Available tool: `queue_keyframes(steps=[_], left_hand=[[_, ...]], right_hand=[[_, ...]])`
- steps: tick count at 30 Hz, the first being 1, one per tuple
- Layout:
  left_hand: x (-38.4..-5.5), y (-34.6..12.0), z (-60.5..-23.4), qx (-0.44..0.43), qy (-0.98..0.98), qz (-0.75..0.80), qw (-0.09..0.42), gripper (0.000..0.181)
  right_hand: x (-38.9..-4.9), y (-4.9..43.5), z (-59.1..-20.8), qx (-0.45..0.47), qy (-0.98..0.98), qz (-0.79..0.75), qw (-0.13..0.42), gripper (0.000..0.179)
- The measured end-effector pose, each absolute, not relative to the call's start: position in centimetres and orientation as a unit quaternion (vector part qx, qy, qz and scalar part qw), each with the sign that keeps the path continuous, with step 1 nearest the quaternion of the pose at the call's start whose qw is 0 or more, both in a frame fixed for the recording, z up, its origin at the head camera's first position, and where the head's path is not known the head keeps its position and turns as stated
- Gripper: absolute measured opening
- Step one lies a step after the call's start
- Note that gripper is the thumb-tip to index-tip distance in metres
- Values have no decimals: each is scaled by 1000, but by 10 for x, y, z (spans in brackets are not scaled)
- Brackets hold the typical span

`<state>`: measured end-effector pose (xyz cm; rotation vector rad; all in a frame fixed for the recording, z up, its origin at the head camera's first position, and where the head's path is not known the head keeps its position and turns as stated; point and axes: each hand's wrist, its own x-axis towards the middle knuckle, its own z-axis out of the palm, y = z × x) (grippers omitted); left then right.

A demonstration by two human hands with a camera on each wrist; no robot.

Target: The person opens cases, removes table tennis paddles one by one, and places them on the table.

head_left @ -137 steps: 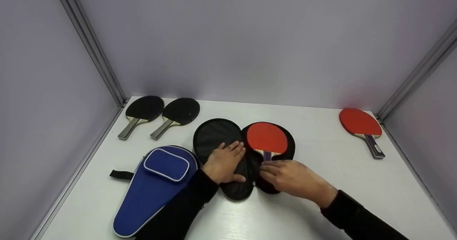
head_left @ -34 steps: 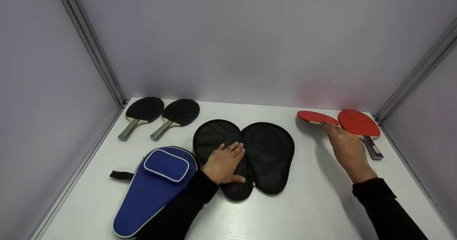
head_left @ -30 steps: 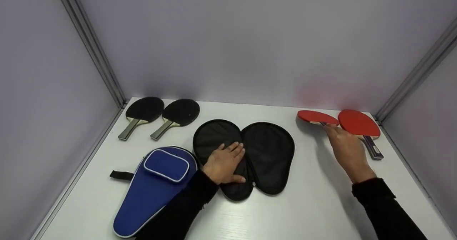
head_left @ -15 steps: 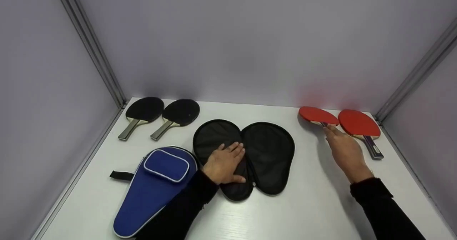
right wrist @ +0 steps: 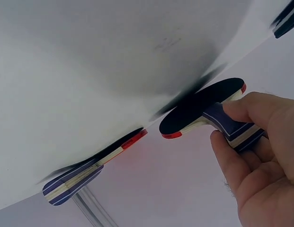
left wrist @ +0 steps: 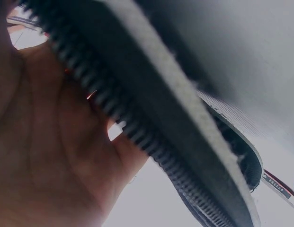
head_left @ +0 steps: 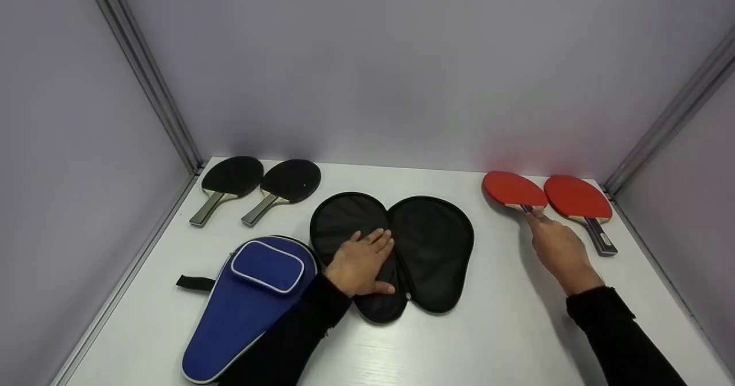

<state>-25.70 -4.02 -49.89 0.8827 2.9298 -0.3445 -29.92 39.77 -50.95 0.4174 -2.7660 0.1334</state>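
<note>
My left hand (head_left: 362, 262) lies with fingers straight on the left half of an unzipped paddle case (head_left: 430, 254), spread flat with its black lining up. Zipper teeth (left wrist: 109, 104) run past the palm in the left wrist view. At the back right, my right hand (head_left: 557, 248) grips the handle of a red-faced table tennis paddle (head_left: 513, 188). In the right wrist view, thumb and fingers close round its purple-striped handle (right wrist: 232, 125), and its black underside faces the camera with a shadow beside it. A second red paddle (head_left: 577, 196) lies just to its right.
Two black-faced paddles (head_left: 232, 176) lie side by side at the back left. A blue paddle case (head_left: 247, 311) with white piping lies front left, a black strap (head_left: 195, 282) sticking out from it. Pale panels (head_left: 402, 70) border the white table (head_left: 367, 357) at the back and sides.
The held red paddle was over the case's right half earlier; it has moved to the back right. Over the last second its blade has tilted to show more red face. The left hand stays put.
</note>
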Motion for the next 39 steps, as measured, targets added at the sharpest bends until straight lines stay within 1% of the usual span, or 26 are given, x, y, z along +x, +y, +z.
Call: queue_keyframes(steps=[7, 11, 14, 18, 20, 23, 26, 28, 30, 32, 36, 39], left_hand=[[-258, -40, -499, 284, 952, -111, 36, 104], [-259, -39, -499, 283, 952, -113, 38, 104], [-259, -39, -500, 283, 952, -113, 38, 105], [-258, -39, -499, 285, 951, -112, 37, 104], [-258, -39, -498, 286, 951, -110, 36, 104], [-259, -39, -497, 287, 951, -108, 38, 104], [-259, -40, -496, 287, 951, -104, 43, 104], [-259, -41, -495, 288, 951, -103, 43, 104], [-261, -42, -495, 291, 950, -103, 41, 104], [-267, -43, -502, 297, 949, -106, 28, 102], [-279, -49, -517, 312, 946, -89, 9, 102], [-283, -52, -518, 320, 945, -63, 12, 100]], right_hand=[[-300, 406, -510, 135, -985, 28, 101, 35], [-301, 410, -512, 118, -990, 25, 68, 25], [-301, 415, -515, 119, -990, 27, 65, 15], [-301, 421, -518, 132, -988, 30, 76, 14], [-301, 421, -517, 133, -988, 38, 73, 17], [-299, 417, -511, 128, -989, 49, 56, 26], [-297, 407, -505, 131, -988, 52, 56, 36], [-295, 398, -503, 143, -986, 50, 71, 43], [-292, 387, -501, 162, -981, 49, 99, 49], [-289, 376, -499, 175, -977, 49, 112, 56], [-282, 355, -497, 198, -970, 50, 129, 61], [-278, 341, -497, 218, -964, 58, 140, 60]])
